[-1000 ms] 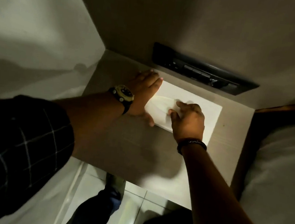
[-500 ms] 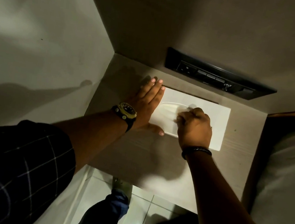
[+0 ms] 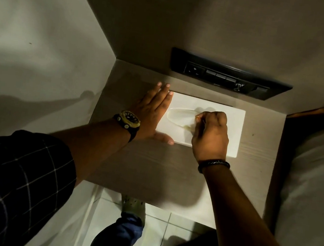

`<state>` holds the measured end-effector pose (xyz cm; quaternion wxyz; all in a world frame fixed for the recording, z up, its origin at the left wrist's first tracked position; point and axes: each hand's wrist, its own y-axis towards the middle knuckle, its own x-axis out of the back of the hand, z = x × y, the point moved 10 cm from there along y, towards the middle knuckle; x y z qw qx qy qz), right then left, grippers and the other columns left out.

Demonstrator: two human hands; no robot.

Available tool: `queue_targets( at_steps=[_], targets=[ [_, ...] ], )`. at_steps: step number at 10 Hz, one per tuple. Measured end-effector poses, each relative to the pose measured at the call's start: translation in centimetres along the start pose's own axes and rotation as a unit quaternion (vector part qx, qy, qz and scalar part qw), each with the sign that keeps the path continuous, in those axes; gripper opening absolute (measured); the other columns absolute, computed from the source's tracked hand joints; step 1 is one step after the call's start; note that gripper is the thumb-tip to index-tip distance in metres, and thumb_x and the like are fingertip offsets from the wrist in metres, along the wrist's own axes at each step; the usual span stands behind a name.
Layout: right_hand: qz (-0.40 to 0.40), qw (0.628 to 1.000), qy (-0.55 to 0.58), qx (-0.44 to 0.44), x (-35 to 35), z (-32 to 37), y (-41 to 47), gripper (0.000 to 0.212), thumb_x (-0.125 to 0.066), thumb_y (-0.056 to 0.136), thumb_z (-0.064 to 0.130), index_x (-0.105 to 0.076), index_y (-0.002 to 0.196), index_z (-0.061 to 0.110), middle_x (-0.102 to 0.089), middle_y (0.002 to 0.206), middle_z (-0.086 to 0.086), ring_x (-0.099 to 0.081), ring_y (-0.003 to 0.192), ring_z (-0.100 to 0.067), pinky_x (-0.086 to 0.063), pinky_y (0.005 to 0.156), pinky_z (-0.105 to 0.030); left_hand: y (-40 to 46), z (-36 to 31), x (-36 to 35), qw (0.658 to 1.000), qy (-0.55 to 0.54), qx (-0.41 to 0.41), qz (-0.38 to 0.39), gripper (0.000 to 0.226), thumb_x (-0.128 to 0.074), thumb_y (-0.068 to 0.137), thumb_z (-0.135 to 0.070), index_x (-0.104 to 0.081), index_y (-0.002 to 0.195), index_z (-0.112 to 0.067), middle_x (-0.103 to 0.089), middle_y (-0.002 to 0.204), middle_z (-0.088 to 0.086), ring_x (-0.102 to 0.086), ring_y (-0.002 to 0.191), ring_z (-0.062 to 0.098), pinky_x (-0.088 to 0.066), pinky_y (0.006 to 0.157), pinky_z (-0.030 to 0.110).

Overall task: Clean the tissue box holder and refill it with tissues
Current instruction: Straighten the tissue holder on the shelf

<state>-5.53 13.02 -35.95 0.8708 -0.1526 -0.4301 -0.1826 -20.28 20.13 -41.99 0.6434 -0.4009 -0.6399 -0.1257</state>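
A white tissue holder (image 3: 231,129) lies flat on the wooden surface (image 3: 151,166), toward its far edge and nearer the right edge than the left, just in front of the back wall. An oval slot (image 3: 180,116) is cut into its top, and something pale shows inside it; whether that is tissue or a film across the opening cannot be told.

The left hand (image 3: 150,113) rests flat against the holder's left end. Its fingers (image 3: 161,94) are straight and together, pointing toward the far edge, and the thumb lies along the holder's near side. A watch (image 3: 129,119) with a yellow rim sits on that wrist, and a dark checked sleeve (image 3: 13,182) covers the upper arm.

The right hand (image 3: 210,135) sits on top of the holder at the right end of the slot. Its fingers are curled into a fist, knuckles up, and the tips are tucked down at the opening. They seem to pinch something there, but the hand hides it, so what they grip, if anything, cannot be told. A dark bracelet (image 3: 214,165) circles that wrist.

A black switch panel (image 3: 224,76) is set into the wall just beyond the holder. Past the near edge of the surface, a shoe (image 3: 133,206) and blue trouser leg stand on glossy tiles (image 3: 154,242). White bedding (image 3: 315,193) lies along the right edge.
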Motion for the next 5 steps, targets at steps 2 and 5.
queue_targets(
  at_steps=[2, 5],
  targets=[
    [-0.029, 0.999, 0.036, 0.010, 0.55, -0.20, -0.28, 0.017, -0.053, 0.094, 0.018, -0.060, 0.104, 0.005, -0.050, 0.113, -0.012, -0.057, 0.092, -0.024, -0.048, 0.081, -0.028, 0.13, 0.07, -0.37, 1.000, -0.005, 0.008, 0.007, 0.136, -0.029, 0.053, -0.098, 0.017, 0.148, -0.012, 0.017, 0.159, 0.010, 0.020, 0.145, 0.030, -0.008, 0.119, 0.053],
    [-0.022, 0.998, 0.057, 0.000, 0.83, -0.20, -0.95, 0.019, -0.055, 0.093, 0.020, -0.058, 0.105, 0.007, -0.047, 0.116, -0.011, -0.057, 0.096, -0.023, -0.053, 0.086, -0.034, -0.03, 0.02, 0.12, 1.000, -0.005, 0.006, 0.015, 0.135, -0.034, 0.054, -0.095, 0.016, 0.148, -0.012, 0.017, 0.159, 0.009, 0.020, 0.145, 0.030, -0.004, 0.119, 0.051]
  ],
)
